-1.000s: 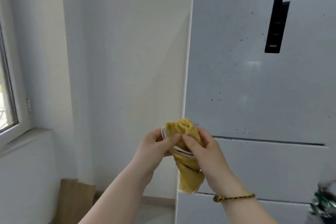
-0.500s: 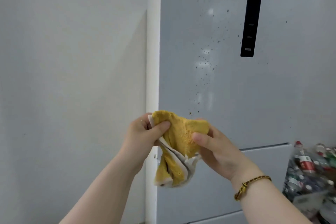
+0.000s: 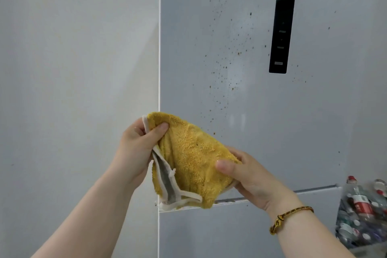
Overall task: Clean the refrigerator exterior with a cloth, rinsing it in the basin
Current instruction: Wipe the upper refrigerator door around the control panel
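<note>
A home kitchen is suggested: a spattered refrigerator [image 3: 314, 132] is seen beyond the right hand [image 3: 251, 180], plastic bottles [image 3: 360, 211] to its right.

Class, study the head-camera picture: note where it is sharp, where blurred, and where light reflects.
Head view: the yellow cloth, left hand and right hand are sharp; the bottles at the lower right edge are smeared; pale glare patches sit on the refrigerator door; a soft diagonal shadow crosses the wall.

Bottles [image 3: 364, 211] crowd lower right; refrigerator door [image 3: 230, 69] stands unobstructed.
</note>
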Available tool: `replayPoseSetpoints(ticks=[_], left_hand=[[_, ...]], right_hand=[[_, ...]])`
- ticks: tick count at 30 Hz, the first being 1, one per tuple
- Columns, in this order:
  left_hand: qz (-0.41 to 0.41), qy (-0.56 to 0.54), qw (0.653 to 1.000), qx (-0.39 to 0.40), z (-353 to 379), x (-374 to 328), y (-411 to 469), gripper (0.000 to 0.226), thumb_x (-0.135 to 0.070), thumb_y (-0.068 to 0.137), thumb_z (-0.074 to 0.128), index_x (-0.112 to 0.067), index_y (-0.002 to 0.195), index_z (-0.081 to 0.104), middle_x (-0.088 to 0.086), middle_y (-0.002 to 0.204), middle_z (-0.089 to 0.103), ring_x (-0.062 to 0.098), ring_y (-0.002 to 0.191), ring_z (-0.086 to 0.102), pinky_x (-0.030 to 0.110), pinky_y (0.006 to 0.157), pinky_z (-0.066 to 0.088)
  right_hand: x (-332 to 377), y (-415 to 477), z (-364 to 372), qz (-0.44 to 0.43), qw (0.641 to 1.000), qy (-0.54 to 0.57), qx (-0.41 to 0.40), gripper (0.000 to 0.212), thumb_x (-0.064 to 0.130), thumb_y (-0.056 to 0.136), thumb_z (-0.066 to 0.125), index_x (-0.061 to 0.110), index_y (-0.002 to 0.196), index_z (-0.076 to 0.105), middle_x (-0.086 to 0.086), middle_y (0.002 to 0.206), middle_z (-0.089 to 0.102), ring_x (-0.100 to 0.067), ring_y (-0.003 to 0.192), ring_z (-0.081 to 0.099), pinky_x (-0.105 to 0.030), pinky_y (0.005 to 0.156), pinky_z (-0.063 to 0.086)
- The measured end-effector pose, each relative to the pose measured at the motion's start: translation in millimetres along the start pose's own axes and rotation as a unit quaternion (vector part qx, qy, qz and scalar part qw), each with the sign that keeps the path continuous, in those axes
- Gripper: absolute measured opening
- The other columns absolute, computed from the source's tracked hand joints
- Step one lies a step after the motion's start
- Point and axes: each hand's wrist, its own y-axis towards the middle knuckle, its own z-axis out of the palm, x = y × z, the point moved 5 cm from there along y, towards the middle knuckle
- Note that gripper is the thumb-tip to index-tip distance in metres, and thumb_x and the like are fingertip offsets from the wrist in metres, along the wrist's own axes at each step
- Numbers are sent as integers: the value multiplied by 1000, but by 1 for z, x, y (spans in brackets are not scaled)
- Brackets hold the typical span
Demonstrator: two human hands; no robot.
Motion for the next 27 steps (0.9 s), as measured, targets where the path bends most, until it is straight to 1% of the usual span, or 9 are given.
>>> replayPoseSetpoints(ticks=[4,7,11,14,16,19,22,24,27], left_hand=[[19,-14,999,-28,16,-8,9,13,-6,87,51,-9,75,57,-1,56,66,12,54,64,23,54,56],[34,-18,998,-56,27,-20,15,15,-8,89,51,-9,75,55,-2,52,65,10,49,63,21,47,53],[59,26,992,-110,27,-32,21,15,-11,89,53,-11,74,54,-6,45,61,6,42,59,17,41,48],[40,59,992,-104,31,-27,20,13,-11,89,53,-9,77,56,-5,49,63,7,46,62,18,44,50],[13,83,991,-106,33,-22,17,11,-13,89,54,-9,79,57,-2,55,66,10,51,64,20,48,53],[-29,101,988,-115,38,-13,14,10,-15,89,55,-8,83,59,7,75,65,18,66,63,29,60,54],[-53,120,983,-131,48,-3,8,9,-14,87,58,-8,81,60,8,76,64,19,68,61,29,60,48],[-55,126,982,-130,56,2,5,10,-14,86,58,-8,79,61,7,73,64,19,65,62,29,57,48],[-53,133,984,-109,66,10,3,11,-15,88,56,-9,82,62,6,74,67,18,66,64,27,56,53]], right_hand=[[8,2,-28,2,996,44,73,83,40,36,92,11,107,59,-4,98,71,-17,92,67,-24,76,52],[18,1,-51,1,994,29,109,79,34,42,91,10,109,57,-4,97,70,-17,90,66,-25,74,53],[33,4,-88,-5,999,-4,32,33,14,56,72,4,86,61,-4,57,60,-13,49,57,-22,44,46],[41,6,-112,-2,999,17,-39,5,1,71,59,2,76,60,-6,49,55,-14,43,54,-23,40,45],[40,7,-122,12,997,39,-63,17,3,85,51,0,70,56,-6,44,53,-14,39,53,-21,36,43],[38,8,-130,51,994,52,-88,31,16,90,46,3,62,50,-4,40,45,-12,32,43,-16,30,32],[38,11,-127,62,990,73,-100,41,18,92,46,8,52,45,-1,37,38,-9,29,37,-14,28,24],[39,15,-118,66,990,79,-93,49,16,93,46,9,45,49,-2,35,39,-10,26,38,-11,28,25],[40,22,-96,77,992,57,-78,38,16,94,47,5,58,54,-3,37,47,-11,29,45,-14,28,35]])
